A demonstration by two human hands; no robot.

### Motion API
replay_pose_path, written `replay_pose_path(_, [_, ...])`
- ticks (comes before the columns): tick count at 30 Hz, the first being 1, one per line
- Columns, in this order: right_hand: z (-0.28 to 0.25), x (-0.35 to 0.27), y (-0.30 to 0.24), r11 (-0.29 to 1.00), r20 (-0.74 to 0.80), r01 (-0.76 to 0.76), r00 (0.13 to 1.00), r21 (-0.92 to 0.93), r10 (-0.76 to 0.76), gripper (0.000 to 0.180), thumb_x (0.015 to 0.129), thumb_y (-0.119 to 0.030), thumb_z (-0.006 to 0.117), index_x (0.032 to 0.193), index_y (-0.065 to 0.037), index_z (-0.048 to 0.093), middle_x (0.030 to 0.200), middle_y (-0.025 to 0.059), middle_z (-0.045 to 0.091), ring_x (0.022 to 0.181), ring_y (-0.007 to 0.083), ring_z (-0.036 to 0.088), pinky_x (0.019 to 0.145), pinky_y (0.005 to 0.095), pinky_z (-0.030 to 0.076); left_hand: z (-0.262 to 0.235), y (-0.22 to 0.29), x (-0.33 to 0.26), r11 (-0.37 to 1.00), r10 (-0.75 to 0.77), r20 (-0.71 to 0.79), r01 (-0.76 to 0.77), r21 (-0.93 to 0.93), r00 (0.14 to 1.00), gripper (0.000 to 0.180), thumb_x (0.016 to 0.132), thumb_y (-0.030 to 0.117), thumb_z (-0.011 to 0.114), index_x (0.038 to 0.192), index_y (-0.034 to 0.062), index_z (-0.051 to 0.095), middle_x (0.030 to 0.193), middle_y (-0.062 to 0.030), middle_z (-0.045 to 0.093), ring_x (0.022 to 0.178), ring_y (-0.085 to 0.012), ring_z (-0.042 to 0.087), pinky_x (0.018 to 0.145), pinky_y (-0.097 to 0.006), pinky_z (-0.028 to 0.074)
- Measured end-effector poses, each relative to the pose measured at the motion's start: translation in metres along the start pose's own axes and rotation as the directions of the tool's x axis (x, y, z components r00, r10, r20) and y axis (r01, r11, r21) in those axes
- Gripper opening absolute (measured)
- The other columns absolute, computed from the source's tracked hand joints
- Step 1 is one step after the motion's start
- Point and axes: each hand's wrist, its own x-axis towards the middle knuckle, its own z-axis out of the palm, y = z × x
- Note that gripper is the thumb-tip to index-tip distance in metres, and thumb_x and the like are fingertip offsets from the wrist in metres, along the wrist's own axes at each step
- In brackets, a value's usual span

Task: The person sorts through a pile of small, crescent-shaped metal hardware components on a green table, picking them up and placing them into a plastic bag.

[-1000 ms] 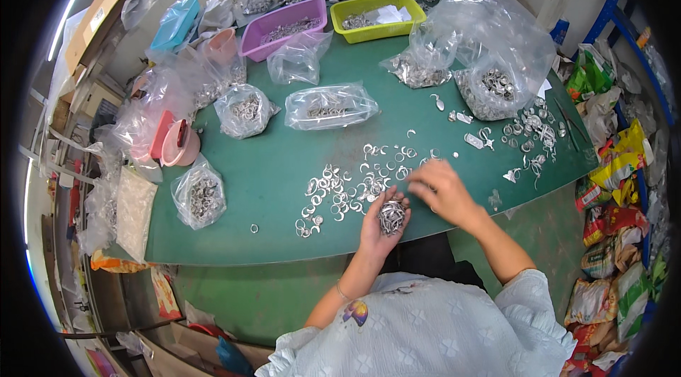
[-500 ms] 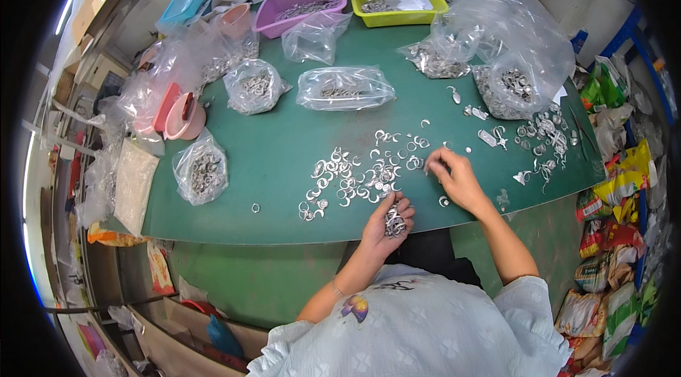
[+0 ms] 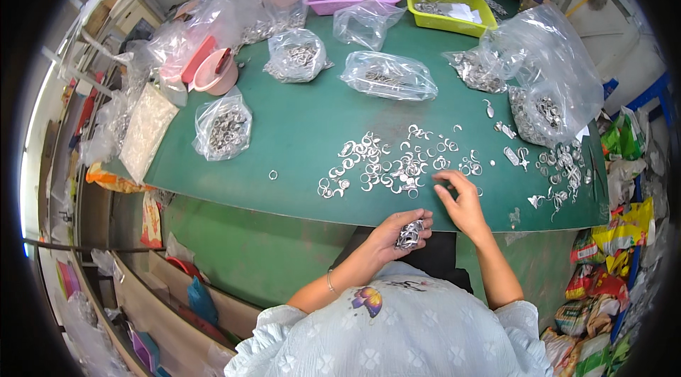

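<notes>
My left hand point(image 3: 401, 231) is cupped around a handful of small silver-coloured metal rings point(image 3: 409, 234), just off the table's near edge. To its right, my right hand point(image 3: 462, 205) hovers over the near right side of a loose spread of rings and crescent-shaped pieces point(image 3: 386, 164). Its thumb and forefinger are apart, and no piece shows between them. The spread lies on the green tabletop point(image 3: 298, 129). One lone ring point(image 3: 273, 175) rests well to the left of it.
Clear bags of metal pieces point(image 3: 223, 129) point(image 3: 389, 79) stand around the spread. At the back are a purple basket point(image 3: 316, 2) and a yellow-green basket point(image 3: 454, 22). Assorted metal pieces point(image 3: 564, 168) and a large plastic bag point(image 3: 560, 65) lie at right. A pink bowl point(image 3: 215, 78) stands left.
The view has turned, shifting the table. My left hand has drawn back toward me past the table edge, still holding the rings. My right hand has moved left and nearer to me.
</notes>
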Motion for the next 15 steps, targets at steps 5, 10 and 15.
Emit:
replay_pose_path(5, [0.04,0.015,-0.017,0.869,0.229,0.416,0.903,-0.268,-0.362,0.045,0.072,-0.014,0.068,0.115,-0.01,0.054,0.124,0.0097,0.047,0.118,0.0313,0.04,0.094,0.0445,0.033,-0.005,-0.003,-0.031,1.0,-0.002,-0.049,0.001,-0.03,0.999,0.022,0.088,0.02,0.056,0.098,-0.0001,0.054,0.077,-0.0035,0.052,0.066,-0.0135,0.051,0.051,-0.024,0.042])
replay_pose_path(10, [0.067,0.036,-0.005,0.83,0.115,0.455,0.889,-0.323,-0.443,0.032,0.072,-0.014,0.068,0.101,-0.006,0.057,0.109,0.0092,0.053,0.108,0.0294,0.046,0.09,0.0428,0.034,-0.019,-0.003,-0.048,0.998,0.058,-0.137,-0.056,0.02,0.989,0.022,0.088,0.02,0.056,0.097,0.0,0.055,0.075,-0.0032,0.053,0.067,-0.0137,0.053,0.052,-0.025,0.044])
replay_pose_path(15, [0.093,0.056,-0.009,0.767,0.126,0.466,0.878,-0.442,-0.461,0.022,0.072,-0.014,0.068,0.088,-0.005,0.057,0.093,0.0066,0.053,0.094,0.0257,0.048,0.084,0.0404,0.034,-0.012,-0.002,-0.054,0.991,0.125,-0.195,-0.115,0.063,0.973,0.019,0.088,0.02,0.057,0.093,0.0017,0.055,0.073,-0.0026,0.05,0.065,-0.0122,0.048,0.052,-0.024,0.04])
